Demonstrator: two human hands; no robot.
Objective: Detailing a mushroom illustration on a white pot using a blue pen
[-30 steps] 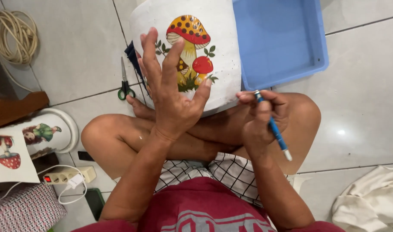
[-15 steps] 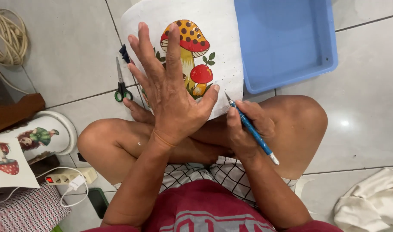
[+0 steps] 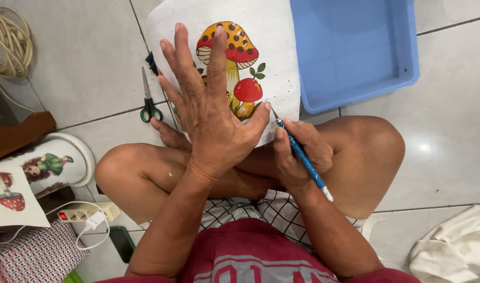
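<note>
While the left hand [image 3: 214, 115] lies flat with fingers spread wide, palm down, it presses on the white pot [image 3: 271, 47] with the mushroom picture [image 3: 235, 52], gripping nothing. Pot rests against the crossed legs, tilted toward the person, and fills the top middle of the view. Hand covers the left and lower part of the mushroom picture; the big orange cap and the small red cap show past the fingers.

Right hand [image 3: 297, 154] is closed around a blue craft knife [image 3: 302, 156], held like a pen. Tip points up-left and sits at the lower right edge of the pot, just beside the left thumb. Whether the tip touches the surface: cannot tell. Knife's silver end sticks out past the wrist.

Around: blue tray [image 3: 402, 63] on the tiled floor just right of the pot, touching or nearly so. Green-handled scissors [image 3: 150, 102] on the floor left of the pot, near the fingers. Coiled rope [image 3: 6, 44] top left. Second white pot [image 3: 51, 162] with a printed figure lower left, a power strip [image 3: 85, 212] below it. White cloth [image 3: 455, 249] bottom right.
</note>
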